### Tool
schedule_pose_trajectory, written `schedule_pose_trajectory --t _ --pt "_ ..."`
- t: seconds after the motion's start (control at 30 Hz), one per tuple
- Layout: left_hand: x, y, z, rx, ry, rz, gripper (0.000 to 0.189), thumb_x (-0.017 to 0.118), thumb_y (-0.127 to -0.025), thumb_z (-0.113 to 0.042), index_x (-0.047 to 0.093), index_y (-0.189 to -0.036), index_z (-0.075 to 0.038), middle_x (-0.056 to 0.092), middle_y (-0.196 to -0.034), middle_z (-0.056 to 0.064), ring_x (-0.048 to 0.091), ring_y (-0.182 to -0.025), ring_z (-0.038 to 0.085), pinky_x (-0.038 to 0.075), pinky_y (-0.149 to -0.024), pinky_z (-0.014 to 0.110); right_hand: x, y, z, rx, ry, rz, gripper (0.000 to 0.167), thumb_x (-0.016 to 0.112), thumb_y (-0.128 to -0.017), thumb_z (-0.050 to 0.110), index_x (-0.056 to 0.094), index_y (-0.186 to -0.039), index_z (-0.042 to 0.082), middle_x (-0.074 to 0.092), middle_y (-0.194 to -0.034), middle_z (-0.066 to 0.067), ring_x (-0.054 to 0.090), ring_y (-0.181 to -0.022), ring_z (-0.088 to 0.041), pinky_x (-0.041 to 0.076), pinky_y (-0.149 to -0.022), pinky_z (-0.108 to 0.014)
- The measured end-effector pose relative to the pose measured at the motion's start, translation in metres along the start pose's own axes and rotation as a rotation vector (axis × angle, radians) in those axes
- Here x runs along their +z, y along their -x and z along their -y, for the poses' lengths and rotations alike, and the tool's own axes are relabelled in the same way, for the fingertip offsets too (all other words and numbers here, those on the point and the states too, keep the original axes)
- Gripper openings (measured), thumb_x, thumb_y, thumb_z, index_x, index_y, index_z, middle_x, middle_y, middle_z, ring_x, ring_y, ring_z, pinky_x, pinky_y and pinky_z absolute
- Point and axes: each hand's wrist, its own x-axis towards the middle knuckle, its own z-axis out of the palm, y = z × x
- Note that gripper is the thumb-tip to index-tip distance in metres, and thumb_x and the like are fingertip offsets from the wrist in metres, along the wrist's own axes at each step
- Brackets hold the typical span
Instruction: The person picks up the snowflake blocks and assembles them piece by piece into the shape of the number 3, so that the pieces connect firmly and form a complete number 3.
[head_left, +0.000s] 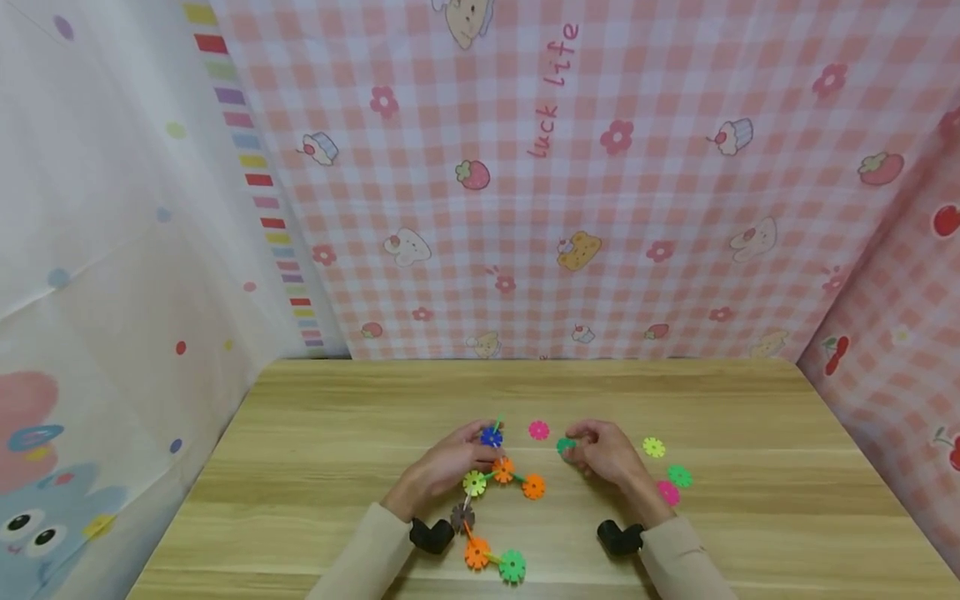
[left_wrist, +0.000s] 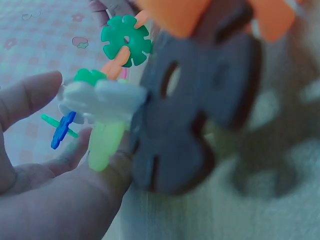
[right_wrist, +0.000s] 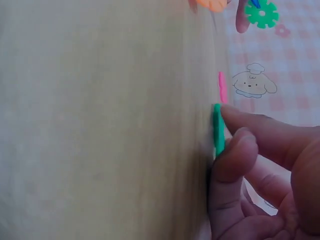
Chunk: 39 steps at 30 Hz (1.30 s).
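My left hand [head_left: 452, 460] holds a chain of notched plastic snowflake discs, with its fingers about the upper part near a blue disc [head_left: 491, 437]. An orange disc [head_left: 503, 471], a yellow-green disc [head_left: 474, 483] and a dark brown disc [head_left: 462, 517] belong to this chain. In the left wrist view, a white disc [left_wrist: 102, 97] is between thumb and fingers, and the brown disc [left_wrist: 185, 110] looms close to the camera. At the right, my right hand [head_left: 604, 454] pinches a loose green disc [right_wrist: 218, 131] by its edge, at the tabletop.
A pink disc [head_left: 538, 430] lies between the hands. Right of my right hand are a yellow disc [head_left: 654, 447], a light green disc [head_left: 680, 476] and another pink disc [head_left: 668, 492]. The wooden table [head_left: 337, 400] meets a checked cloth [head_left: 540, 292] at the back.
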Motion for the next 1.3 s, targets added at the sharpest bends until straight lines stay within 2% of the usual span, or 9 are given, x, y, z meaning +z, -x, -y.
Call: schedule_pose_trajectory --t 0.1,0.2,0.3,0.4,0.6,0.8,0.93,1.17,1.3 --pt "0.000 0.000 -0.001 0.005 0.018 0.007 0.062 0.058 -0.098 -0.011 0.029 -0.152 0.002 0.053 -0.130 0.022 0.061 -0.108 0.022 0.051 -0.098 0.038 0.001 0.000 0.002 -0.004 0.036 0.005 0.023 0.074 -0.083 -0.002 0.066 -0.104 -0.001 0.055 -0.070 -0.006 0.054 -0.057 -0.017 0.049 -0.052 -0.027" --pt "0.001 0.000 -0.003 0.004 0.041 0.014 0.055 0.054 -0.102 -0.020 0.032 -0.148 0.003 0.057 -0.120 0.018 0.061 -0.102 0.021 0.052 -0.094 0.036 0.002 0.001 0.004 -0.007 0.050 0.001 0.021 0.074 -0.082 -0.004 0.065 -0.100 -0.001 0.054 -0.067 -0.006 0.054 -0.055 -0.017 0.049 -0.051 -0.027" --pt "0.003 -0.001 -0.003 0.001 0.065 0.002 0.051 0.049 -0.105 -0.029 0.037 -0.143 0.003 0.058 -0.109 0.013 0.061 -0.095 0.020 0.053 -0.089 0.034 0.003 0.002 0.006 0.000 0.058 -0.006 0.020 0.074 -0.082 -0.004 0.063 -0.098 0.000 0.054 -0.068 -0.006 0.054 -0.055 -0.017 0.049 -0.051 -0.027" --pt "0.005 -0.001 -0.004 -0.001 0.078 -0.024 0.049 0.048 -0.105 -0.032 0.039 -0.139 0.002 0.058 -0.104 0.010 0.062 -0.093 0.019 0.054 -0.085 0.033 0.004 0.003 0.008 0.000 0.069 -0.010 0.020 0.074 -0.083 -0.004 0.061 -0.097 0.000 0.053 -0.068 -0.007 0.053 -0.055 -0.018 0.048 -0.051 -0.027" --pt "0.006 0.000 -0.003 0.007 0.091 -0.036 0.047 0.051 -0.104 -0.031 0.046 -0.132 0.005 0.060 -0.104 0.010 0.064 -0.097 0.020 0.054 -0.090 0.034 0.007 0.003 0.010 0.002 0.054 -0.019 0.018 0.072 -0.084 -0.005 0.059 -0.095 0.002 0.053 -0.070 -0.007 0.052 -0.055 -0.018 0.048 -0.051 -0.029" --pt "0.005 -0.001 -0.002 0.005 0.126 -0.048 0.042 0.051 -0.104 -0.028 0.052 -0.126 0.008 0.061 -0.102 0.010 0.064 -0.097 0.022 0.055 -0.090 0.035 0.013 0.000 0.015 -0.026 -0.078 0.027 0.012 0.064 -0.089 -0.008 0.058 -0.098 -0.003 0.060 -0.080 -0.012 0.064 -0.063 -0.020 0.058 -0.059 -0.033" --pt "0.006 -0.003 -0.003 0.015 0.140 -0.061 0.041 0.053 -0.104 -0.026 0.054 -0.124 0.010 0.062 -0.100 0.009 0.064 -0.094 0.021 0.056 -0.086 0.034 0.018 -0.001 0.022 -0.067 -0.189 0.049 0.015 0.061 -0.090 -0.009 0.058 -0.104 -0.007 0.065 -0.089 -0.018 0.069 -0.071 -0.025 0.060 -0.068 -0.036" --pt "0.009 -0.002 -0.007 0.022 0.149 -0.073 0.048 0.055 -0.103 -0.020 0.043 -0.141 0.006 0.061 -0.120 0.023 0.065 -0.100 0.023 0.055 -0.090 0.037 0.033 -0.009 0.036 -0.128 -0.341 0.018 0.018 0.058 -0.092 -0.010 0.058 -0.110 -0.011 0.065 -0.092 -0.021 0.071 -0.080 -0.036 0.060 -0.074 -0.039" --pt "0.009 -0.002 -0.007 0.015 0.147 -0.080 0.046 0.056 -0.102 -0.018 0.045 -0.140 0.005 0.059 -0.124 0.025 0.064 -0.103 0.025 0.054 -0.093 0.039 0.040 -0.012 0.041 -0.130 -0.405 -0.009 0.018 0.059 -0.091 -0.012 0.058 -0.109 -0.011 0.067 -0.089 -0.021 0.072 -0.078 -0.035 0.060 -0.073 -0.038"
